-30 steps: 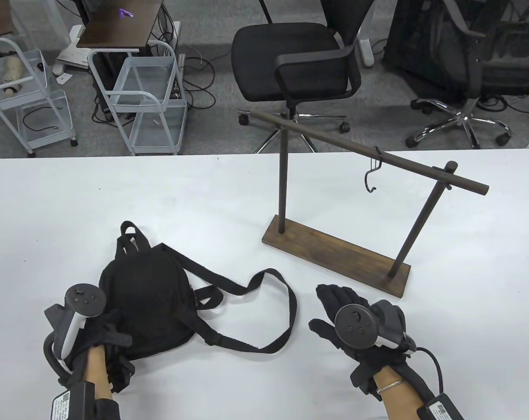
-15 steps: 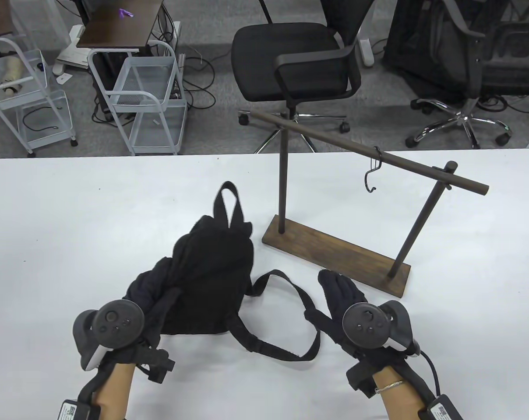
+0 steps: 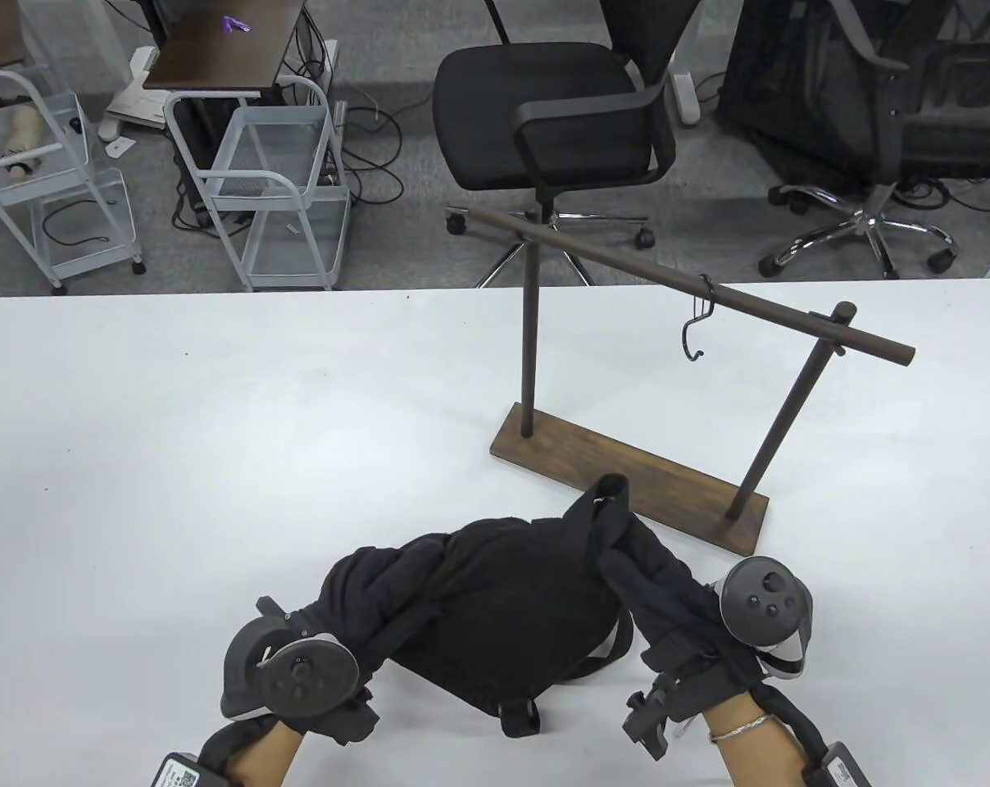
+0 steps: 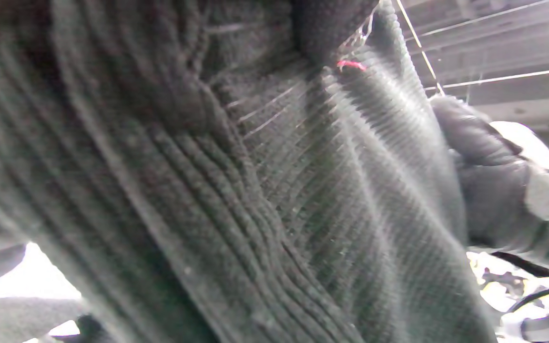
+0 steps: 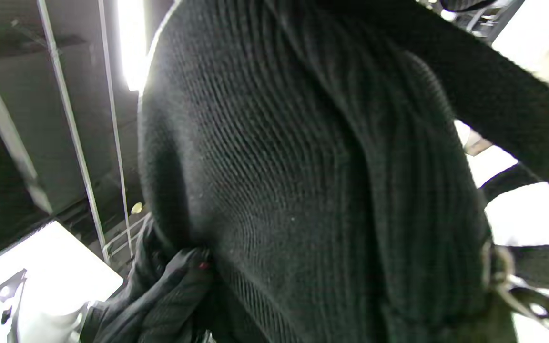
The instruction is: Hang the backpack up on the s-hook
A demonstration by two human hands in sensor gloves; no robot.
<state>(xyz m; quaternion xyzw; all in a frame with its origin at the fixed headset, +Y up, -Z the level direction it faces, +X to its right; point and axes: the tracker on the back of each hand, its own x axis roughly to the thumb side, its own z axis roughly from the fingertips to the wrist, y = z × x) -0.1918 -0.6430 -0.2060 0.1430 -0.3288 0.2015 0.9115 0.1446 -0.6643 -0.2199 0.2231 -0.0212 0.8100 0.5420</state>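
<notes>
Holding scene: two gloved hands lift a black backpack just above a white desk [image 3: 216,410], near its front edge.
Desk: white and wide, carrying a wooden rack toward the back right.
Rack [image 3: 626,475]: a dark wooden base with two upright posts and a slanted crossbar on top.
Backpack [image 3: 495,607]: black ribbed fabric, bunched between the two hands, just in front of the rack's base and well below the hook; one strap end with a buckle hangs down at its lower edge.
Left hand [image 3: 364,598]: clenched on the backpack's left side, fingers pressed into the fabric; its wrist view is filled by the ribbed cloth.
Right hand [image 3: 659,582]: grips the backpack's right upper part, beside the carry loop.
Carry loop [image 3: 614,492]: sticks up above the right hand, overlapping the near edge of the rack's base in the table view.
S-hook [image 3: 698,328]: small dark metal, hanging from the crossbar toward its right end, with nothing on it.
</notes>
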